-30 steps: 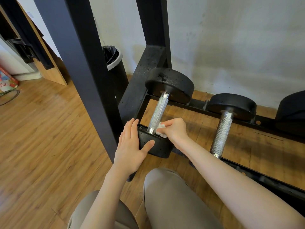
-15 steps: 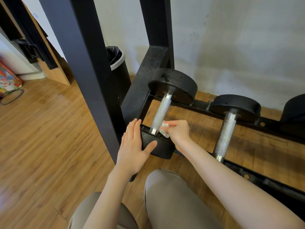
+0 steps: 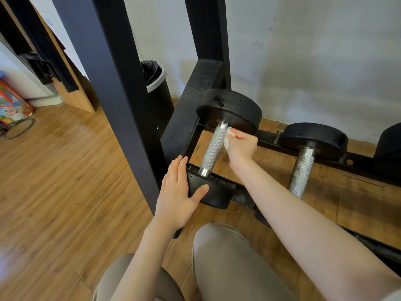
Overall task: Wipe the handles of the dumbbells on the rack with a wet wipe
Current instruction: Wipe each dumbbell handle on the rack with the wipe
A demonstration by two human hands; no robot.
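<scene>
The right fingers (image 3: 239,135) are curled around a white wipe (image 3: 227,140), pinching it against the right side of the knurled handle (image 3: 213,149), up near the far end where it meets the back weight head. You only see a bit of the wipe poking out between the fingers and the metal, so no idea how it's folded. The right hand (image 3: 242,146) sits over the gap in the rack (image 3: 269,140), with the forearm coming in from the lower right.

The left hand (image 3: 176,192) is flat, its fingers straight and together, laid on the left side of the near weight head (image 3: 211,192), with the thumb resting across its top. It isn't gripping anything, just pressing.

That dumbbell (image 3: 230,109) lies across the bottom rails of the rack, at its left end right beside the black upright (image 3: 121,90). A second dumbbell (image 3: 302,168) sits on the rails to the right, untouched and well apart from both hands.

Behind the upright there's a black bin (image 3: 156,83) with a white rim. The floor (image 3: 54,181) is wood, and the person's knees show in tan trousers (image 3: 225,263) at the bottom.
</scene>
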